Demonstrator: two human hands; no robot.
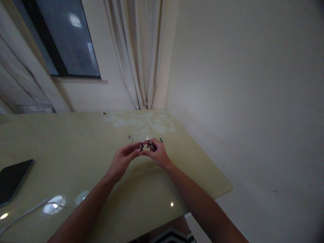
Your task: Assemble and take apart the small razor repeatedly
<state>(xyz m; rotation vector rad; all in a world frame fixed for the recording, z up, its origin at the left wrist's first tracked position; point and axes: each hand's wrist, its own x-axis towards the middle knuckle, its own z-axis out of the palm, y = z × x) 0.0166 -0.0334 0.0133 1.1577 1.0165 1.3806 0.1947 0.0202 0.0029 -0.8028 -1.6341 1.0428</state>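
Note:
Both hands meet above the glossy pale-green table, fingertips nearly touching. My left hand pinches a small dark piece between thumb and fingertips; its kind is too small to make out. My right hand is closed round a thin black-and-white object, partly hidden by the fingers, and its thumb reaches to the dark piece. Just behind the fingers shows a small white thing; whether it is held or lies on the table I cannot tell.
Beyond the hands lie a thin dark-tipped stick and a short dark-green piece. Another small dark piece is near the back edge. At left are a black tablet and a white cable. A wall borders the table's right side.

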